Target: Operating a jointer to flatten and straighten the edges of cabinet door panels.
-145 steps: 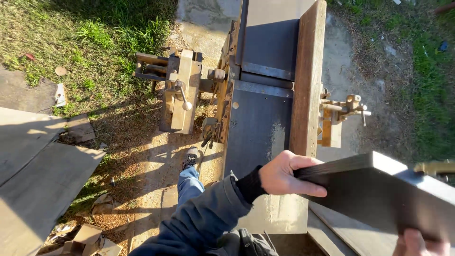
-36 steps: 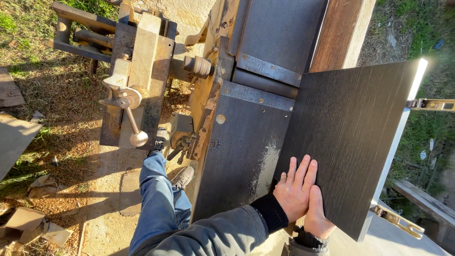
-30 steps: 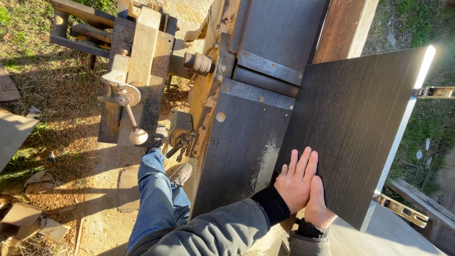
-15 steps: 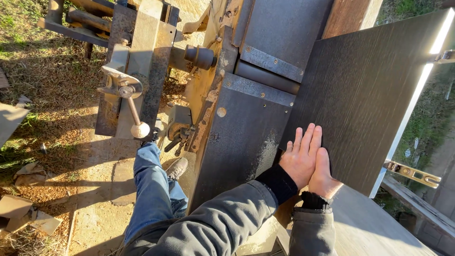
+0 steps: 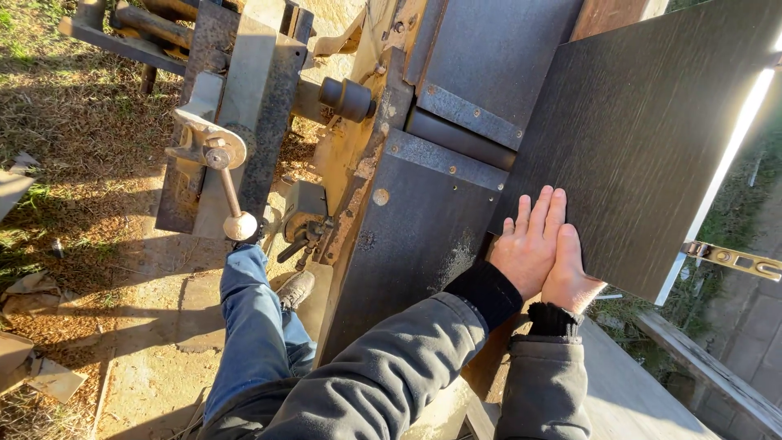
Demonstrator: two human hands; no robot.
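Two hands lie flat on the dark panel (image 5: 643, 138), side by side: left hand (image 5: 531, 240) and right hand (image 5: 568, 273), fingers extended, gripping nothing. The panel stands on edge against the machine's grey metal counter (image 5: 415, 236).

The left hand (image 5: 529, 240) and right hand (image 5: 570, 273) lie flat, side by side, on the near end of a dark panel (image 5: 652, 138). The panel rests on a worn metal machine table (image 5: 415, 236). A knobbed lever (image 5: 232, 195) sits left of the table.
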